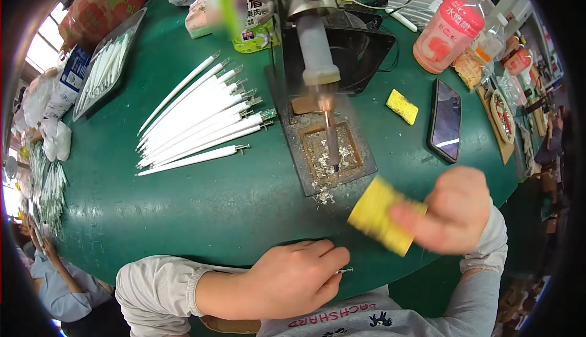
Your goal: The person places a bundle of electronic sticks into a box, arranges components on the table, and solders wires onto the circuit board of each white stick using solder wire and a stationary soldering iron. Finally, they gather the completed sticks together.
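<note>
Sponge point(379, 215): yellow, blurred, pinched between thumb and fingers of the right hand point(455, 212); it is held out to the left of that hand, below the metal tray point(364, 157).
Left hand point(299, 276): curled closed around a white stick, whose metal end point(346, 270) is seen just past the fingers; most of the stick is hidden by the hand.
Soldering iron point(317, 53): mounted on a stand, its tip pointed down over the tray, where silvery flecks are scattered.
White sticks point(198, 117): fanned out on the green table point(213, 215), well apart from both hands, their metal fittings turned toward the iron.
Small sponge point(402, 106): placed between the iron and the phone point(445, 120).
Pink bottle point(448, 32): stood beyond the phone, near the table's far right side.
</note>
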Demonstrator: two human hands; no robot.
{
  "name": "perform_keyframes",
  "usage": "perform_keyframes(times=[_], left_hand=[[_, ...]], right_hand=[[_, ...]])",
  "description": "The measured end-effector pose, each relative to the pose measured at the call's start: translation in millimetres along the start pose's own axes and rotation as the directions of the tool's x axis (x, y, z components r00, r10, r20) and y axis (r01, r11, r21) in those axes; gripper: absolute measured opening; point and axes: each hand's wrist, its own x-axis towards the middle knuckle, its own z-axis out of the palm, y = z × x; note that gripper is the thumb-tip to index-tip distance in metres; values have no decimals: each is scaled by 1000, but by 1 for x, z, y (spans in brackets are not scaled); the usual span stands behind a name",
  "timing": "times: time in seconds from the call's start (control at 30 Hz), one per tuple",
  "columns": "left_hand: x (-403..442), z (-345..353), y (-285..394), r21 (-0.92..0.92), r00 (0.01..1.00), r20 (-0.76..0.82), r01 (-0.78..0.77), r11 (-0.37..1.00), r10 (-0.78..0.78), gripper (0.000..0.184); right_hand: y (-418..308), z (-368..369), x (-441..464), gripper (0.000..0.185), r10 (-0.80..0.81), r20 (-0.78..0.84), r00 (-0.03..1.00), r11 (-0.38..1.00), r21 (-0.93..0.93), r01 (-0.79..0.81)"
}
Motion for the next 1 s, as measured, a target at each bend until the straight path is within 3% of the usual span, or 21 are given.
perform_keyframes(times=[0.07, 0.2, 0.4, 0.57, 0.63, 0.67, 0.73, 0.77, 0.9, 1.0], left_hand=[[-3, -3, 4, 11, 1000, 2, 4, 1000, -4, 10], [0, -7, 8, 35, 1000, -9, -3, 999, 4, 13], [0, -4, 0, -4, 999, 44, -18, 1000, 18, 13], [0, -1, -3, 9, 999, 26, -39, 999, 39, 13], [0, 0, -3, 12, 999, 12, -48, 999, 48, 13], [-1, 1, -4, 25, 999, 15, -48, 999, 48, 13], [-1, 1, -3, 35, 998, 25, -51, 998, 50, 12], [-1, 0, -2, 39, 999, 28, -48, 998, 47, 12], [-3, 4, -2, 61, 999, -13, -37, 997, 38, 12], [-3, 4, -2, 58, 998, -16, -51, 997, 52, 12]], right_hand=[[-6, 11, 12, 38, -140, -59, 988, 990, -44, 138], [-3, 25, 31, 37, -169, -104, 980, 982, -102, 158], [4, 38, 31, 38, -74, -68, 995, 989, -135, 65], [5, 49, 13, 35, -28, 0, 1000, 999, -21, 28], [5, 56, 10, 28, 233, -31, 972, 956, 190, -223], [5, 57, 11, 28, 235, -31, 972, 956, 190, -225], [5, 55, 15, 21, 606, 43, 794, 714, 411, -567], [6, 50, 17, 17, 667, 126, 734, 626, 440, -644], [3, 50, 20, 17, 645, 106, 756, 627, 492, -604], [1, 55, 18, 18, 584, 37, 811, 704, 474, -529]])
